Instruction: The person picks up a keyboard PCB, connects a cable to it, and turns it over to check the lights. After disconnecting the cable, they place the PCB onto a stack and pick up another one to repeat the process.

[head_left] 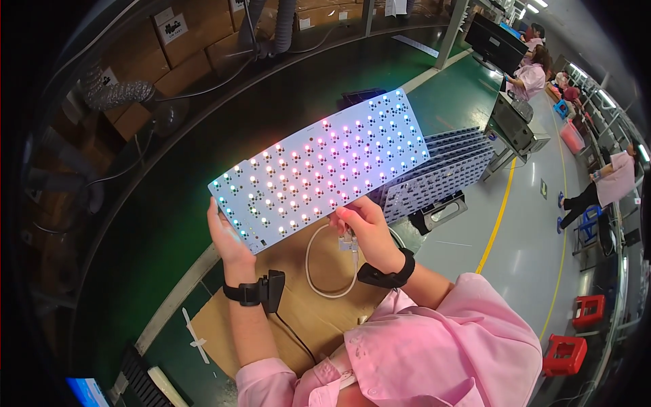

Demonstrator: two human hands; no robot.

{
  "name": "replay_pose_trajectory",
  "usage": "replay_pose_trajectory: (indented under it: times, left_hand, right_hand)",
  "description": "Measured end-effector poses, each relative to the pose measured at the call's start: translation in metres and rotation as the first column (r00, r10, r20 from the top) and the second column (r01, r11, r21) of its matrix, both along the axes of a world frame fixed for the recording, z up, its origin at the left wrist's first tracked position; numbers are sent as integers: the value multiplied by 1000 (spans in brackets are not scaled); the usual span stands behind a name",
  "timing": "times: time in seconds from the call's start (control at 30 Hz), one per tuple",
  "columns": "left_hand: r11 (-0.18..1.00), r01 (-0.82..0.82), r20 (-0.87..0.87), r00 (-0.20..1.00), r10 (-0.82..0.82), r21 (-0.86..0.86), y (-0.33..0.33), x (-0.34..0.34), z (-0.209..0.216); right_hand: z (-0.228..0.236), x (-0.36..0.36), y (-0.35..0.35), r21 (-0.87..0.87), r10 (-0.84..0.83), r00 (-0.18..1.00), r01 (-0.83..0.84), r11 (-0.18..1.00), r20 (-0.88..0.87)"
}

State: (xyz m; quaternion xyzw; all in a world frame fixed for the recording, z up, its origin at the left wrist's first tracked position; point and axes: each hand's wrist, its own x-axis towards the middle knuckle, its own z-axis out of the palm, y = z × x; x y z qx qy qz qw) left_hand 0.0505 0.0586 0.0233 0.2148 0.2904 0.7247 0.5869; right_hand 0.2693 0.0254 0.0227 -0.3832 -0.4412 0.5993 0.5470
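A white keyboard circuit board with rows of lit coloured lights is held up, tilted, before me. My left hand grips its lower left corner, the fingers partly hidden behind it. At the lower edge, my right hand is closed with the thumb near the board; its other fingers are partly hidden. Just below that hand hangs a pale connector on a white cable, which loops down over brown cardboard. I cannot make out whether the connector is plugged into the board.
Right of the board stands a row of several similar boards in a black holder. Cardboard boxes and grey hoses line the far left. A monitor, red stools and several people occupy the right side.
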Motion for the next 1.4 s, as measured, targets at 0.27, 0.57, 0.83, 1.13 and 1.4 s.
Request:
replay_pose_trajectory:
  times: [0.27, 0.57, 0.83, 1.13, 1.4]
  left_hand:
    - [988, 151, 41, 988, -152, 25, -4, 3, 11]
    - [995, 99, 47, 994, -98, -16, -4, 5, 12]
    - [997, 70, 70, 995, -67, -35, -2, 5, 16]
    - [999, 39, 37, 999, -38, -9, -6, 7, 17]
    - [999, 1, -2, 1000, -1, -34, -7, 8, 16]
  right_hand:
    - [0, 3, 4, -1, -68, 998, 68, 998, 1]
    - [-3, 3, 4, 12, -26, 1000, 27, 1000, -9]
    - [1, 2, 4, 26, -4, 1000, 5, 1000, -23]
    - [-1, -1, 1, 27, 0, 1000, 0, 1000, -19]
    - [-3, 2, 3, 31, 12, 1000, -12, 999, 2]
